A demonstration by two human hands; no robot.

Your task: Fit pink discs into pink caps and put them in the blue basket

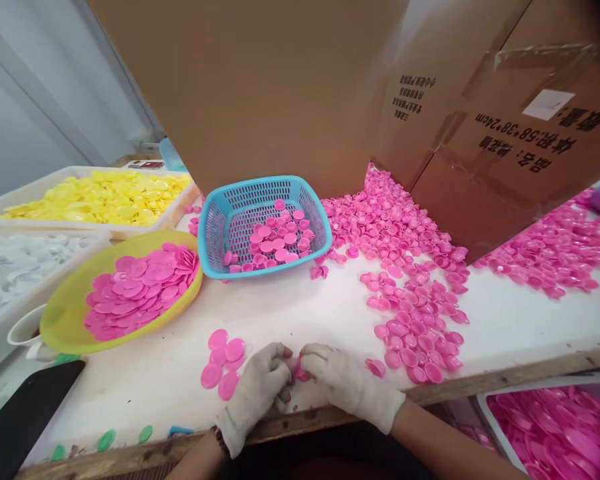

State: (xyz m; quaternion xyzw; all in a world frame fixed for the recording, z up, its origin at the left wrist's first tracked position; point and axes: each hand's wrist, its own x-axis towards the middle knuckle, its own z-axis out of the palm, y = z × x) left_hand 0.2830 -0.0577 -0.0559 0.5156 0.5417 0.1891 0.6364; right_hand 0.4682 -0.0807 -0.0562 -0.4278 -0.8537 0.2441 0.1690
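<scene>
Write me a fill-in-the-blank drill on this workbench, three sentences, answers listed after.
1. Both hands, left and right, wear white ____.
2. The blue basket holds pink pieces, and the round bowl beside it is coloured ____.
3. The tray at far left is filled with pieces coloured ____.

Missing words: gloves; yellow; yellow
</scene>
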